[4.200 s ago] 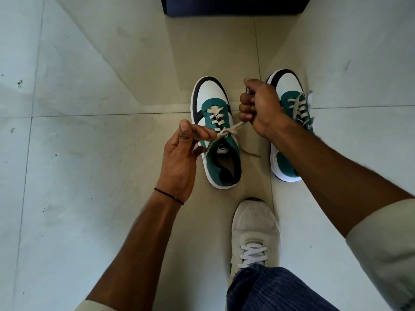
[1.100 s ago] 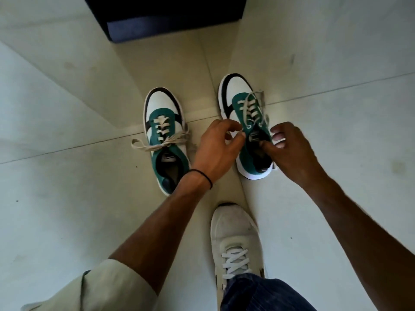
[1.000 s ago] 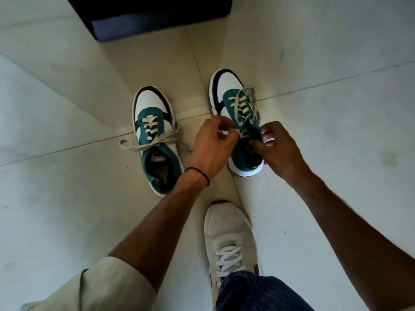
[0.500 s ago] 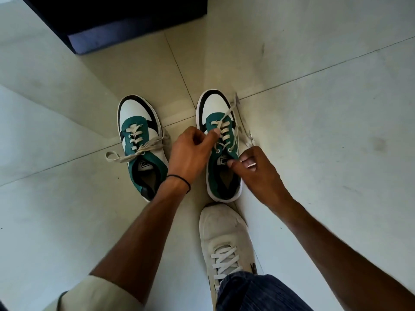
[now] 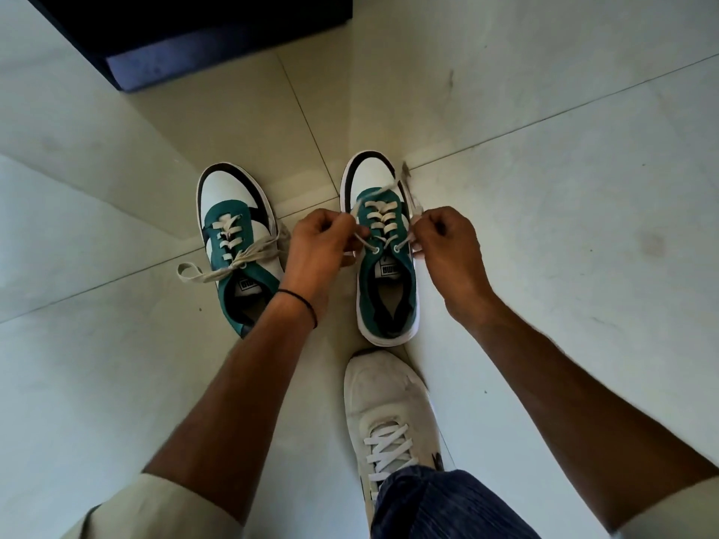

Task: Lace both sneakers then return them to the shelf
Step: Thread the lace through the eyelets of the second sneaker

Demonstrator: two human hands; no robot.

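Observation:
Two green, white and black sneakers stand side by side on the pale floor tiles, toes pointing away from me. The left sneaker [image 5: 237,243] has its cream lace tied in a loose bow across the tongue. The right sneaker [image 5: 383,266] has its lace threaded through the eyelets, with both ends loose. My left hand [image 5: 323,247] pinches the left lace end beside the top eyelet. My right hand [image 5: 447,247] is closed around the right lace end, which runs past the shoe's toe. Both hands pull outward at the level of the top eyelets.
My own white shoe [image 5: 389,418] and a blue trouser leg [image 5: 439,503] sit just behind the right sneaker. A dark blue block [image 5: 194,36], the base of some furniture, stands at the top left. Pale floor tiles [image 5: 564,266] surround everything.
My hands left the bow on the left sneaker and went to the right sneaker. They now each hold a lace end and have drawn apart to either side.

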